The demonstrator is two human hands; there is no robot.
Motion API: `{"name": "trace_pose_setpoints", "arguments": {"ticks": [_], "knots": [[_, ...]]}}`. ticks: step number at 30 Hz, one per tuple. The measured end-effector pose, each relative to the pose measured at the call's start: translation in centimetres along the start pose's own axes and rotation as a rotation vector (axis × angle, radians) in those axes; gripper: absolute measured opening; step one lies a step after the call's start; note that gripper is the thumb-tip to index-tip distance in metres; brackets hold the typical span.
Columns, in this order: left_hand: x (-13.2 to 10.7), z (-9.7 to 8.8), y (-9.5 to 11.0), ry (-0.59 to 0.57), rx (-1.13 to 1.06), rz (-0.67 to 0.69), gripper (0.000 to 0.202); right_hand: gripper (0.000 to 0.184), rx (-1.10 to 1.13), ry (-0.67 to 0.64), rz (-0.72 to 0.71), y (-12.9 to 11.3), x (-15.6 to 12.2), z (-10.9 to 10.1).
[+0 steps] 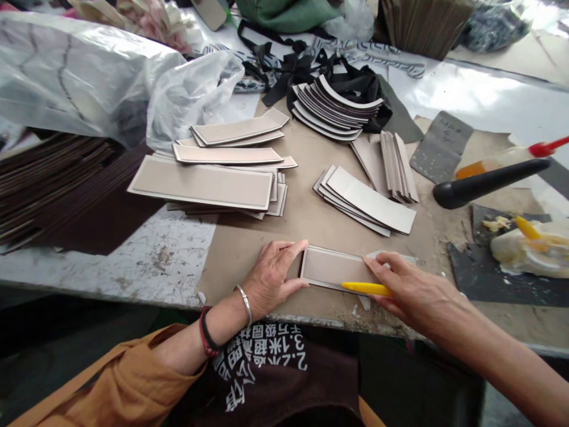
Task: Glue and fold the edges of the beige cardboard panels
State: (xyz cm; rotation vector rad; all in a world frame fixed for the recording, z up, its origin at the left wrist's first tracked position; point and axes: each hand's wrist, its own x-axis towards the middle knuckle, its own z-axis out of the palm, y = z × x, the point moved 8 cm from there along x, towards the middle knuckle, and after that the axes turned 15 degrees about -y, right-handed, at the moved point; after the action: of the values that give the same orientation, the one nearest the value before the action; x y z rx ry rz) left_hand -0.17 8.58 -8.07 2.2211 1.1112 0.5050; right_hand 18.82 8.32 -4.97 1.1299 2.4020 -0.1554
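Observation:
A beige rectangular panel [338, 267] with a dark edge lies flat near the table's front edge. My left hand [278, 270] grips its left end, index finger at the upper corner and thumb at the lower one. At the other end, my right hand [398, 287] touches the panel with its fingertips while holding a slim yellow plastic tool [367, 288]. The tool's tip points left, over the panel's lower edge. Small pale scraps lie by the right hand, partly hidden under it.
Behind my left hand sits a stack of beige panels [202, 181]. Further right are fanned curved pieces [371, 198] and a curved stack [333, 110]. A black-handled tool [489, 184], a red-tipped bottle [493, 161] and a glue-smeared tub [528, 252] stand at right. Dark sheets [66, 184] lie left.

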Motion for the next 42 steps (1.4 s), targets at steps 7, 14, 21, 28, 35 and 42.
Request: {"name": "trace_pose_setpoints", "arguments": {"ticks": [7,14,21,28,35,42], "knots": [[0.1,-0.2,0.2,-0.005,0.014,-0.011,0.068,0.047,-0.023,-0.052,0.013,-0.2,0.1,0.1],[0.1,0.0,0.0,-0.006,0.017,-0.017,0.067,0.044,-0.005,-0.109,0.041,-0.3,0.3,0.3],[0.1,0.1,0.0,-0.019,0.017,-0.023,0.065,0.045,-0.009,-0.173,0.086,-0.4,0.6,0.4],[0.0,-0.1,0.2,-0.001,0.052,-0.005,0.064,0.041,0.022,-0.198,0.103,-0.5,0.8,0.2],[0.0,-0.1,0.3,0.008,0.065,0.008,0.062,0.039,0.019,-0.162,0.100,-0.7,0.8,-0.2],[-0.1,0.1,0.8,-0.010,0.111,0.081,0.041,0.037,0.049,-0.191,0.117,-0.7,1.1,-0.2]]}}
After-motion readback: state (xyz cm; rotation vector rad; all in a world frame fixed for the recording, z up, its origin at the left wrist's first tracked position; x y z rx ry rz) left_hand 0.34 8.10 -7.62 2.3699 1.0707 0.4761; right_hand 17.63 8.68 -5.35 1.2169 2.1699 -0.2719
